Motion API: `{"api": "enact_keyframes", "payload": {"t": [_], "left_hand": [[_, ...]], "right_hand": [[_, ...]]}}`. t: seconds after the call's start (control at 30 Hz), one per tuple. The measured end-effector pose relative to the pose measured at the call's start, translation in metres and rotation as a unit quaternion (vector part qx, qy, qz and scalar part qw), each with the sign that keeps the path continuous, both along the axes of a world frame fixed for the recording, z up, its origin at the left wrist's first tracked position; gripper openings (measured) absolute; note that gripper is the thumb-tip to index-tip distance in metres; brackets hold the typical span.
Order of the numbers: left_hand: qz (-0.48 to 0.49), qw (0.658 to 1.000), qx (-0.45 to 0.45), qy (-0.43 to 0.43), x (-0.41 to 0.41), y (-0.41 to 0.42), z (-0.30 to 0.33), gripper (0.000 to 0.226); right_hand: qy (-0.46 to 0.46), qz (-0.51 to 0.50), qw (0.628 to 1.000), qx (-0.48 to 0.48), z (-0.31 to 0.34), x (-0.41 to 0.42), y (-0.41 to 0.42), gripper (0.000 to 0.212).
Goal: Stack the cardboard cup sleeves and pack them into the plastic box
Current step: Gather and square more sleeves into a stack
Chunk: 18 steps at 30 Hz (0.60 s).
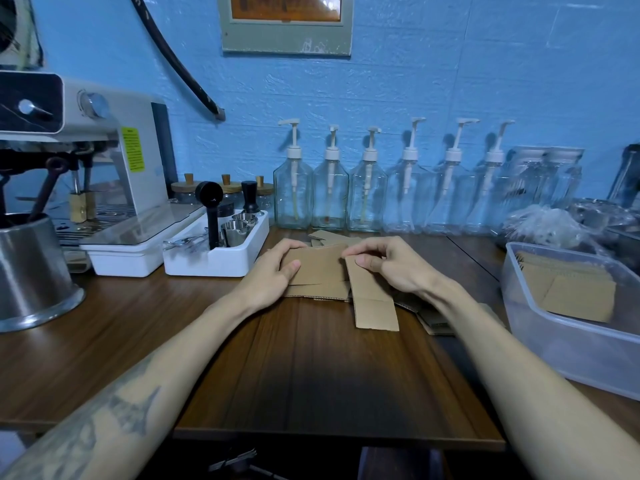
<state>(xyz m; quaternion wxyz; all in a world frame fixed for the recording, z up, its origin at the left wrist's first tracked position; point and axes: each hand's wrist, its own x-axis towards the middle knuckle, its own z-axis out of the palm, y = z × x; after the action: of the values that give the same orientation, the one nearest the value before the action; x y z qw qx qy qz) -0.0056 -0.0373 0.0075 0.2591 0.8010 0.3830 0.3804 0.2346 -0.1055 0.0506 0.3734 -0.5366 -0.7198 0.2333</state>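
While both hands [273, 271] hold them, flat brown sleeves [320, 268] overlap.

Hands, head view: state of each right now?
Left hand: holds the stacked cardboard sleeves, thumb on top.
Right hand: pinches a single sleeve, fingers curled.

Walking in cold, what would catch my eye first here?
Two hands, the left hand and right hand, gripping flat cardboard sleeves at the middle of the wooden table. Behind them, a row of clear pump bottles lines the blue wall. At right, a plastic box already holds sleeves.
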Motion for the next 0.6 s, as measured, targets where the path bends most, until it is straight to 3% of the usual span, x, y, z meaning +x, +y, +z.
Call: {"api": "enact_keyframes", "payload": {"t": [0.27,0.4,0.6], "left_hand": [[0.002,1.000,-0.013,0.006,0.0002,0.0032,-0.0025,0.026],[-0.004,1.000,-0.021,0.001,0.0010,0.0031,-0.0030,0.026],[-0.023,0.998,-0.045,-0.030,0.0022,-0.0002,-0.0017,0.027]], "right_hand": [[0.170,-0.030,0.985,0.030,0.0042,-0.0004,0.0014,0.018],[0.278,-0.025,0.959,0.056,0.0057,-0.0002,0.0005,0.020],[0.236,-0.075,0.964,0.097,0.0015,-0.0003,0.0042,0.040]]}}
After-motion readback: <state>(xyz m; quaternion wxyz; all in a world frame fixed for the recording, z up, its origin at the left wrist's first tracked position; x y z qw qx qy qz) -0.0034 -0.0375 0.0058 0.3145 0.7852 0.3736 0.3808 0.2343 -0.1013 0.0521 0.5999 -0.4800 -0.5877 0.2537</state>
